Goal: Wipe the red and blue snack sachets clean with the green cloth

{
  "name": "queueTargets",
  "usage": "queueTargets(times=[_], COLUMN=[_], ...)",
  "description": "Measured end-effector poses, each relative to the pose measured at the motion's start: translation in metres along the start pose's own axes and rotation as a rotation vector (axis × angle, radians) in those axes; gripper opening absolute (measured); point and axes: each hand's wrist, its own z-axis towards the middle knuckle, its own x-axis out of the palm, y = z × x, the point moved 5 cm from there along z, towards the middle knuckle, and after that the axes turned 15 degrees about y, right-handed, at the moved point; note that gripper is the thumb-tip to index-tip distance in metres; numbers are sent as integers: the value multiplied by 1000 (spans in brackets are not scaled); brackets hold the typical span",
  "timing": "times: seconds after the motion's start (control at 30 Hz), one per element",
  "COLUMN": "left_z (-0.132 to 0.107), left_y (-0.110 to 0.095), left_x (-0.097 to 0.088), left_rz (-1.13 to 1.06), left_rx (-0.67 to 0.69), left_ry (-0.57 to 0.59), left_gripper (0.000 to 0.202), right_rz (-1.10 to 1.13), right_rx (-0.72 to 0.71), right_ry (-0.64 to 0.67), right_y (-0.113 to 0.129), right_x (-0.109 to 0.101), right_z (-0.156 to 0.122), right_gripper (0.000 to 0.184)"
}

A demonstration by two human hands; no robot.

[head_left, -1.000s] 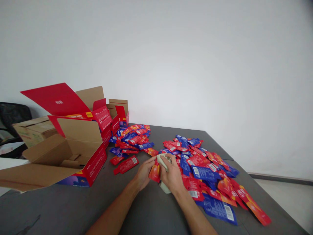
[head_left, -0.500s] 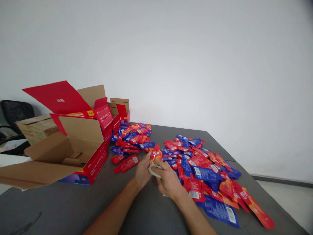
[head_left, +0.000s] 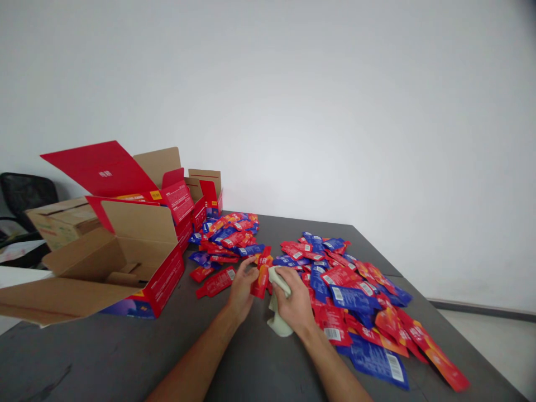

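My left hand (head_left: 240, 293) pinches a red sachet (head_left: 262, 274) by its lower end, holding it upright over the dark grey table (head_left: 125, 357). Close on its right, my right hand (head_left: 296, 304) is closed round a pale green cloth (head_left: 278, 306), pressed against the sachet's side; the cloth's tail hangs down onto the table. A big heap of red and blue sachets (head_left: 355, 290) lies just right of my hands. A smaller heap of the same sachets (head_left: 228, 237) lies behind my left hand.
An open red-and-cardboard box (head_left: 121, 262) stands at the left, with more open boxes (head_left: 180, 192) behind it. A plain carton (head_left: 58, 220) and a black chair (head_left: 23, 195) are at the far left. The table's right edge runs close to the big heap.
The sachet was lifted upright between my hands, then tipped lower. My right hand with the cloth shifted from beneath the sachet to its right side.
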Motion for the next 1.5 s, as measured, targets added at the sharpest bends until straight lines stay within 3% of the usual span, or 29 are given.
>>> queueTargets(times=[0.27,0.4,0.57,0.67,0.8,0.97,1.03,1.1,1.33,1.5], left_z=[-1,-1,-6,-7,-3,5,6,7,14,21], left_y=[8,12,26,31,29,20,16,10,-32,-47], left_x=[12,15,14,22,25,6,-2,-8,-35,-71], left_rz=[-93,-213,-150,-151,-224,-169,-61,145,1189,1497], left_rx=[-76,-140,-240,-253,-255,-185,-158,-116,166,124], left_ry=[-11,75,85,148,178,74,22,-13,-123,-211], left_gripper=[25,32,28,28,26,19,25,35,45,48], right_rz=[-95,-203,-278,-310,-352,-286,-253,-233,-302,-372], right_rx=[-130,-148,-31,8,-30,-155,-178,-158,85,154], right_ry=[121,217,40,4,145,435,482,446,113,73], right_y=[21,22,-4,-14,-1,30,32,26,-29,-42], right_x=[25,31,10,-1,7,29,32,29,-5,-14], right_z=[-8,-10,-4,-1,-1,-7,-8,-7,1,1], right_gripper=[39,45,44,44,47,51,50,49,39,30])
